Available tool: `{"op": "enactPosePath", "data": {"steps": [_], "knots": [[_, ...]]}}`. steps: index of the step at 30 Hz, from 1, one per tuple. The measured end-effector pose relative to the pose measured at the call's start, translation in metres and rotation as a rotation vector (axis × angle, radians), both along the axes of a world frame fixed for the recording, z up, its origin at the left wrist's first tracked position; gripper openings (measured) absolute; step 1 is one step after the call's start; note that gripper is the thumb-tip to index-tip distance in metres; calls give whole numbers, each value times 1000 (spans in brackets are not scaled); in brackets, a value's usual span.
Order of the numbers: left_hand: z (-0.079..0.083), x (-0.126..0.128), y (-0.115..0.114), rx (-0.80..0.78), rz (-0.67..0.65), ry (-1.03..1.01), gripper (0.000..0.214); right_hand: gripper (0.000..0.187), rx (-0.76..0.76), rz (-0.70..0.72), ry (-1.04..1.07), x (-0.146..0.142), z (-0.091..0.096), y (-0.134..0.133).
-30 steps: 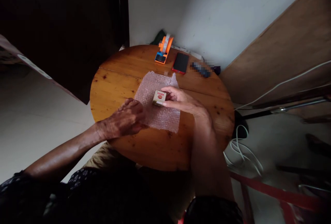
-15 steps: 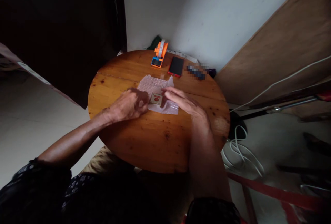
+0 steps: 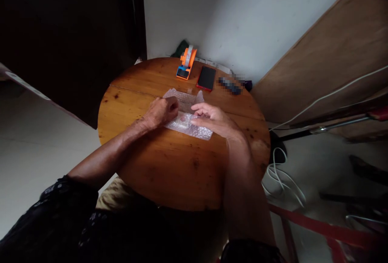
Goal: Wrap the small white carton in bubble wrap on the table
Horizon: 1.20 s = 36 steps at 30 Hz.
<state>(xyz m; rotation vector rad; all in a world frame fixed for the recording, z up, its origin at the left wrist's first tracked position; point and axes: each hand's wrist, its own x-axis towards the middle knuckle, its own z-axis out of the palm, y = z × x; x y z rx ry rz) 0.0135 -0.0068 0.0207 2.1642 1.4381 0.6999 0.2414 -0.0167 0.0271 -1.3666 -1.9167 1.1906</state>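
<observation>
A sheet of bubble wrap [image 3: 200,130] lies on the round wooden table, its near part folded over a small box [image 3: 182,120]. The box shows only faintly through the plastic, with a reddish mark on top. My left hand [image 3: 163,110] is closed at the left edge of the wrap, its fingertips curled around the plastic. On the other side, my right hand [image 3: 210,117] has its fingers apart, with the thumb close to or touching the wrap over the box's right side.
An orange tape dispenser [image 3: 187,62] stands at the back of the wooden table [image 3: 182,166]. Beside it lie a red-edged phone [image 3: 206,78] and a blurred-out dark item [image 3: 229,85]. White cable [image 3: 277,174] coils on the floor to the right.
The near part of the bubble wrap has come over the box, which lay uncovered before. My left hand has moved slightly up and right; my right hand's fingers have spread.
</observation>
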Motion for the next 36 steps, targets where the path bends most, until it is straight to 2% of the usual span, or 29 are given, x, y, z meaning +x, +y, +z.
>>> {"op": "enactPosePath", "data": {"steps": [4, 6, 9, 14, 20, 30, 33, 36], "knots": [[2, -8, 2, -163, -9, -170, 22, 20, 56, -41, 3, -3, -1, 0], [2, -12, 3, -260, -43, -232, 26, 14, 79, -66, -7, -6, -1, 0], [-2, -13, 4, -345, -65, -316, 20, 14, 82, -101, -23, -10, -3, 0], [-10, -5, 8, -325, -80, -461, 15, 15, 54, -116, 6, -11, -7, 2], [-11, 0, 8, -311, -62, -467, 13, 15, 19, -137, 71, -15, -12, 3], [-10, 0, 7, -402, -39, -512, 19, 10, 38, -98, -31, -15, -17, 6], [-8, 1, 5, -408, -27, -503, 21, 6, 132, -142, -68, -15, -20, 7], [-7, 2, 5, -414, -18, -490, 20, 6, 364, -150, -91, -19, -14, 3]]}}
